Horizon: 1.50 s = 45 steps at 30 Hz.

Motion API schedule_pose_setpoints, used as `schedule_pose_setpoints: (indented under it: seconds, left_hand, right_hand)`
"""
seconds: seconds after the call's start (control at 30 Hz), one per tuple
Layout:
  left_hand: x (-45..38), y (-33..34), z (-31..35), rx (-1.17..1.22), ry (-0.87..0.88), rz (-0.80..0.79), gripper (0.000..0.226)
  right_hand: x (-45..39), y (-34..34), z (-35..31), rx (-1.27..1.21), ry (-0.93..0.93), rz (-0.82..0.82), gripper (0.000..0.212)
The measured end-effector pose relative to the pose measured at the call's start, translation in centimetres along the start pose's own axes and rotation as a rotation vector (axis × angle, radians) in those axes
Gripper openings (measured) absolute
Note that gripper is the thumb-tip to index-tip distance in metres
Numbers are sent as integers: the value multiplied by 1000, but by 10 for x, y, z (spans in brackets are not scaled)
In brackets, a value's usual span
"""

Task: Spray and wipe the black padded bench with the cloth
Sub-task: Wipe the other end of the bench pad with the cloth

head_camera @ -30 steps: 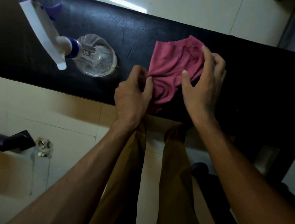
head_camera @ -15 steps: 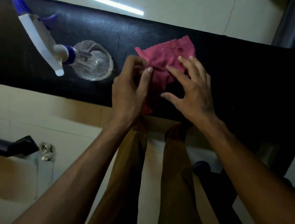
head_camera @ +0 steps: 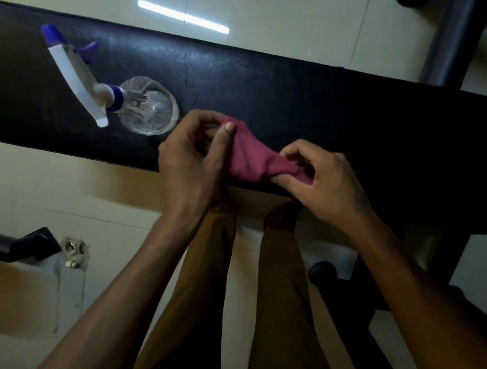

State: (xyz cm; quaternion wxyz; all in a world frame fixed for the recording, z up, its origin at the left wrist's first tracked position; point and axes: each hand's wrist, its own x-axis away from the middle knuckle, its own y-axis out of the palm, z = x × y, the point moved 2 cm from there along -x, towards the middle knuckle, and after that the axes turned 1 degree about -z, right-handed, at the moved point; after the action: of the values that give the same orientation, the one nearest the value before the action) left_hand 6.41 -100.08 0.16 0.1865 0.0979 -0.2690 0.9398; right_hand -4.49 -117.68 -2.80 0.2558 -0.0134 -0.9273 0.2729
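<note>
Here the cloth (head_camera: 248, 157) is pinched between the left hand (head_camera: 192, 154) and right hand (head_camera: 322, 178), so the spray bottle (head_camera: 142, 106) standing just beside could be toppled by an elbowed tug.

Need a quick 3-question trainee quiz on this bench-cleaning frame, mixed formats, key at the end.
1. True or false: the spray bottle stands on the black padded bench, untouched by either hand.
2. Which hands grip the red cloth? A) left only B) right only C) both
3. Fill in: the cloth is bunched near the bench's ____ edge, closest to the person.

Key: 1 true. 2 C: the left hand and right hand each pinch an end. 3 near.
</note>
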Motion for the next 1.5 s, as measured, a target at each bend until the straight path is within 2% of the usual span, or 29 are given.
schedule_pose_setpoints:
  seconds: [0.13, 0.2, 0.27, 0.37, 0.4, 0.47, 0.53, 0.6, 0.8, 1.03, 1.13, 1.3, 1.5]
  left_hand:
    - [0, -19, -10, -199, -100, -3, 24]
    - [-3, -20, -15, -247, -150, -16, 26]
    - [-10, -17, -20, -208, -226, -30, 26]
    - [-32, -6, -35, -114, -422, -116, 33]
    - [-41, -1, -41, -70, -494, -139, 35]
    - [-62, 6, -49, 17, -571, -119, 37]
    - [-81, 10, -50, 30, -491, -62, 36]
    - [-91, 15, -47, -2, -342, -50, 34]
    - [-76, 27, -53, -343, -67, -185, 43]
    - [-37, 28, -59, -278, -101, -114, 58]
    - [-32, 30, -61, -268, -118, -78, 69]
    - [-38, 33, -62, -199, -128, -38, 80]
    - [-40, 26, -67, -102, -144, -4, 79]
  right_hand:
    - [4, -5, -4, -57, 29, -161, 20]
    - [-5, -4, -3, -29, 36, -170, 15]
    - [-17, -5, 1, -13, 63, -152, 12]
    - [-40, -4, 14, -2, 144, -227, 9]
    - [-48, -3, 17, 14, 157, -195, 10]
    - [-63, -1, 21, 6, 180, 23, 16]
    - [-72, -2, 22, -32, 224, 273, 23]
    - [-75, 0, 22, -23, 239, 391, 26]
    - [-61, 21, 21, 188, 195, 338, 20]
    - [-44, 47, 28, 329, 141, 232, 40]
    - [-49, 46, 28, 346, 141, 256, 34]
    - [-60, 39, 23, 288, 117, 308, 12]
    - [-71, 49, 7, 252, 155, 370, 28]
